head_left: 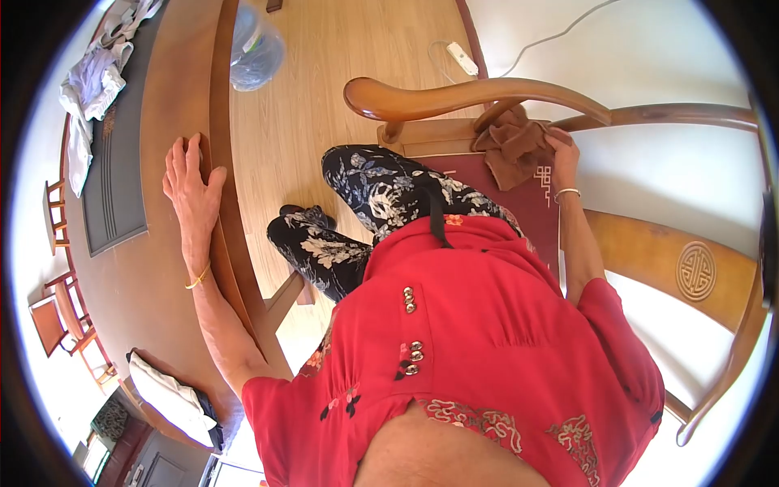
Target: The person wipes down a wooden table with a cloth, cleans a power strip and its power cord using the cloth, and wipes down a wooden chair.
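My left hand (193,183) lies palm down on the edge of the brown wooden table (174,97), fingers spread and nothing held. On the other side, my right hand (564,158) is closed on a crumpled brown cloth (515,148). The cloth rests over the dark red seat cushion (545,213) of a wooden chair, below its curved armrest (454,101). A bracelet circles each wrist. My legs, in black floral trousers, are between the table and the chair.
A large clear plastic bottle (256,57) stands on the wooden floor. A white power strip (462,58) with a cable lies near the wall. Pale cloths (96,81) and a folded white garment (172,398) are on the table. Further chairs (73,312) stand beyond it.
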The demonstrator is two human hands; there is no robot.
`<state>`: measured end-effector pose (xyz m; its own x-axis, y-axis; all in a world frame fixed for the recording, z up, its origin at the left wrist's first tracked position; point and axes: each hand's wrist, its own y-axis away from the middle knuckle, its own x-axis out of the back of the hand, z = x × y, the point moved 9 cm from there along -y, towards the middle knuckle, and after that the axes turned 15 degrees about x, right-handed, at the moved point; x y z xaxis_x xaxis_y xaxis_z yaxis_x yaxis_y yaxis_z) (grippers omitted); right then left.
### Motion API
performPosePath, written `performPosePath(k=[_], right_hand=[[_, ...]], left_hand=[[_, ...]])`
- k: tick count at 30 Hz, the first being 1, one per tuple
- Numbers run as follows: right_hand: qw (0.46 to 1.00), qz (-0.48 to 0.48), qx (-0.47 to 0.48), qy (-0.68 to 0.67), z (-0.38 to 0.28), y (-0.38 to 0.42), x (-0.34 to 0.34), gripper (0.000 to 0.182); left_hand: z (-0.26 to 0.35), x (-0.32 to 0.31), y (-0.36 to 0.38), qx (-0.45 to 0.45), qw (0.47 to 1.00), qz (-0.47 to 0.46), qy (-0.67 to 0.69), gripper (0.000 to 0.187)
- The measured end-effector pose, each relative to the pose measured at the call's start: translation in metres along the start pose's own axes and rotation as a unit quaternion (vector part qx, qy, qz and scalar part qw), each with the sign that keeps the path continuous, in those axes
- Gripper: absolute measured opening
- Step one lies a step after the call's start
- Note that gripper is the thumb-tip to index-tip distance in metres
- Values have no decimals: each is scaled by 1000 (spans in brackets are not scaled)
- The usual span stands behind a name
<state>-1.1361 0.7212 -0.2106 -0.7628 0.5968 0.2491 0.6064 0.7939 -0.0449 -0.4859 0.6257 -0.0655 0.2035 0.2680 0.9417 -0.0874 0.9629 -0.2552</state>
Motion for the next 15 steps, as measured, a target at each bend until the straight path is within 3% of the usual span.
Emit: performPosePath(k=[1,2,4,5,8,10,11,12,14,15], right_hand=[[997,-35,70,-18,-27,3,-16,24],[997,-33,69,-19,-49,6,-28,24],[977,-133,160,-46,-103,14,-68,27],[977,-132,162,-47,-101,14,-78,27],[974,-157,119,-109,-78,4,-114,29],[992,-105,48,-60,-52,-2,-118,29],[986,-109,109,-64,-45,-5,-124,32],[986,-110,108,-65,-31,-5,-127,32],[978,-159,132,38,-1,-10,-130,36],[948,-159,203,186,35,-23,-126,33]], left_hand=[[0,0,0,-2,1000,3,-1,58],[0,0,-1,-4,1000,7,-1,58],[0,0,-1,-6,1000,9,-6,58],[0,-1,-1,-6,1000,10,-11,58],[-3,-1,-1,-3,1000,10,-12,58],[-1,0,-1,-1,1000,8,-3,58],[0,1,0,-3,1000,4,5,58],[-1,1,0,-2,1000,3,2,58],[0,0,-1,-6,1000,11,-2,58],[0,-1,-1,-6,1000,11,-2,58]])
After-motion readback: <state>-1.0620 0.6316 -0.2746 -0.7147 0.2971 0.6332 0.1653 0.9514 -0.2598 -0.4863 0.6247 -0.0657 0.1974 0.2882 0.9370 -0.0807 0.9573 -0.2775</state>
